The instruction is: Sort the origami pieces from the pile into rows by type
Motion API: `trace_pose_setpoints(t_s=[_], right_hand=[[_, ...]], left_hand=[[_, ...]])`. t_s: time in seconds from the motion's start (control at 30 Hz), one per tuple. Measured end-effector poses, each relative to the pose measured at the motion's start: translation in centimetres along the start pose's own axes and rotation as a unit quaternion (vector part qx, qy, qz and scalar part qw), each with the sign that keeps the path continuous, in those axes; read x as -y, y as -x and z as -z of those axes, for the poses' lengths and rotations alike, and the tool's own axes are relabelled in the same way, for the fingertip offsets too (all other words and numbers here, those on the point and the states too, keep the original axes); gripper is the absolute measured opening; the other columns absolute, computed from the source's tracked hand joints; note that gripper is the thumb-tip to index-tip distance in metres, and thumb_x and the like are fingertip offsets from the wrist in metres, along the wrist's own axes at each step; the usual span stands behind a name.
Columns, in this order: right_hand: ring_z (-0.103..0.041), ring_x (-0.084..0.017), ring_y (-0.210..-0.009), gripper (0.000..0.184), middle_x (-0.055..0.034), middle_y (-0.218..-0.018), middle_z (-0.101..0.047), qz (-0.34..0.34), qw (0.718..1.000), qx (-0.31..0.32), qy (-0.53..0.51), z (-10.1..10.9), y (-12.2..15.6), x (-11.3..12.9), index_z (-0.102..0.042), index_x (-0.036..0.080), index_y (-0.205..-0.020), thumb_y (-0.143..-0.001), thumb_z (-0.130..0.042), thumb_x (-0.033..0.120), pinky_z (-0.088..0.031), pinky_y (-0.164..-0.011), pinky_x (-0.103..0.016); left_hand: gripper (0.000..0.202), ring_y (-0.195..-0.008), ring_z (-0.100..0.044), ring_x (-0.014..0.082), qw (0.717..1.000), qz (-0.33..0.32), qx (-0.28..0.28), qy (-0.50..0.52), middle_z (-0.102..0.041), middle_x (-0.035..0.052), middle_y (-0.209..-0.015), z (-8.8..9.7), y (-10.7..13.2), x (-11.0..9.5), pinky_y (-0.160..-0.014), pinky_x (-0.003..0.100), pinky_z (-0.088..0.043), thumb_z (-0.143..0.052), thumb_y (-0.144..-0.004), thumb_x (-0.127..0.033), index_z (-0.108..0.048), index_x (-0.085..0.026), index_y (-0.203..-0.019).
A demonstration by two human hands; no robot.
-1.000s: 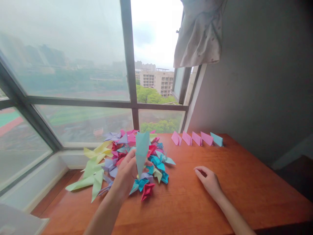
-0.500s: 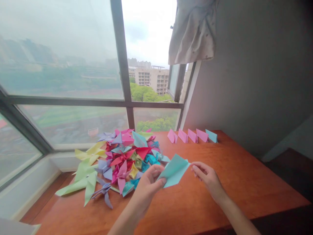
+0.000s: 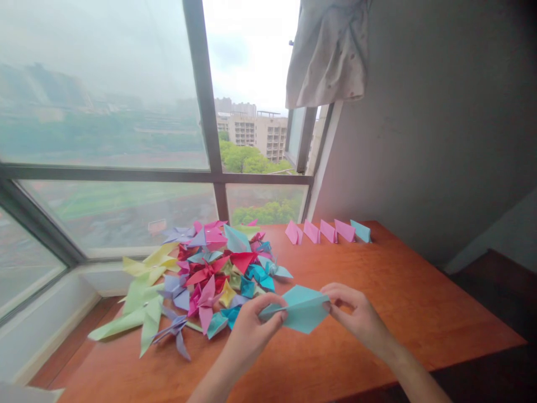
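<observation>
A folded light-blue paper piece point(image 3: 301, 309) hangs just above the wooden table point(image 3: 403, 302). My left hand point(image 3: 251, 331) pinches its left end and my right hand point(image 3: 356, 318) pinches its right tip, so both hands are closed on it. To the left of my hands lies a heap of coloured origami cranes point(image 3: 210, 268) in pink, red, blue, purple and yellow-green.
Several folded paper pieces point(image 3: 327, 230), pink ones and one blue, stand in a row at the table's far edge near the wall. Large green cranes point(image 3: 138, 291) lie at the heap's left side. A big window and a bunched curtain point(image 3: 331, 53) are behind the table.
My left hand carried the blue paper piece from upright over the heap down and right. My right hand lifted off the table and took hold of its other end.
</observation>
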State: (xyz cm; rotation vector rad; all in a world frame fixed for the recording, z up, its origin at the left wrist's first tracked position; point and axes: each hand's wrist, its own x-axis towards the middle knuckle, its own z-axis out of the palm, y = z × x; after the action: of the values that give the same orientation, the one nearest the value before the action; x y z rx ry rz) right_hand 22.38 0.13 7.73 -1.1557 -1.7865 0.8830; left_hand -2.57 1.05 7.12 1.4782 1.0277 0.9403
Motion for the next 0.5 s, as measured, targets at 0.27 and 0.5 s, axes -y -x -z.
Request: trace_pose_setpoints(t_s=[0.27, 0.5], right_hand=[[-0.061, -0.016, -0.078, 0.021, -0.0043, -0.085, -0.068, -0.009, 1.0, -0.012, 0.026, 1.0, 0.8, -1.2, -0.071, 0.02, -0.086, -0.091, -0.06, 0.037, -0.047, -0.068, -0.025], [-0.059, -0.017, -0.083, 0.022, -0.0052, -0.092, -0.064, 0.013, 0.99, -0.061, 0.122, 4.5, 1.1, -3.1, -0.071, 0.023, -0.078, -0.087, -0.062, 0.04, -0.047, -0.07, -0.026]], left_hand=[[0.018, -0.055, -0.055, 0.0119, 0.994, 0.046, -0.034, 0.09, -0.06, -0.0008, -0.059, -0.5, -0.6, 0.3, -0.051, 0.02, -0.041, -0.071, -0.072, -0.03, -0.071, -0.014, -0.082], [0.026, -0.064, -0.059, 0.014, 0.994, -0.006, -0.049, 0.095, -0.066, 0.0033, -0.071, -1.7, -1.0, 0.4, -0.058, 0.021, -0.046, -0.073, -0.077, -0.036, -0.071, -0.015, -0.092]])
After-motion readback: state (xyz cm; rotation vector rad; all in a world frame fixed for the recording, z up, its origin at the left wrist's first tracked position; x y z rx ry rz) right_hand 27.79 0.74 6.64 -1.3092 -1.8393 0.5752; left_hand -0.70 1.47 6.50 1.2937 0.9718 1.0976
